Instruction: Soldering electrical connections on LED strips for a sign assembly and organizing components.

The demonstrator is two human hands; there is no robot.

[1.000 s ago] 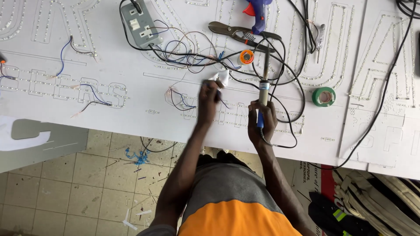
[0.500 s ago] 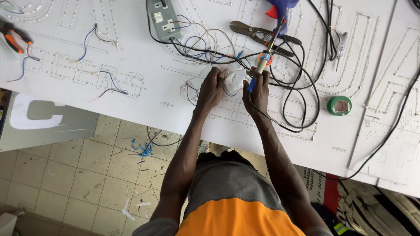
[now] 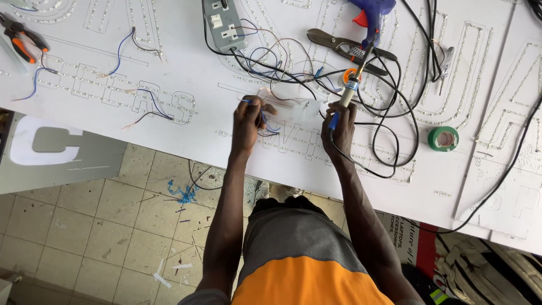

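Observation:
My left hand (image 3: 248, 124) pinches thin blue and red wires (image 3: 270, 127) against the white sign board (image 3: 186, 135), which has outlined letters studded with small lights. My right hand (image 3: 339, 127) grips a soldering iron (image 3: 345, 96) by its blue handle, the tip pointing away from me toward an orange ring (image 3: 351, 75). The two hands sit about a hand's width apart near the board's front edge. A tangle of black cable (image 3: 384, 130) loops around my right hand.
A grey power strip (image 3: 224, 24) lies at the top. Metal snips (image 3: 339, 46) and a blue glue gun (image 3: 370, 14) lie behind the iron. A green tape roll (image 3: 443, 138) sits at right, orange pliers (image 3: 22, 42) at far left. Tiled floor lies below.
The view has shifted, so the board sits further right and lower. My hands have drawn slightly apart; the right one now holds the iron more upright, near the orange ring.

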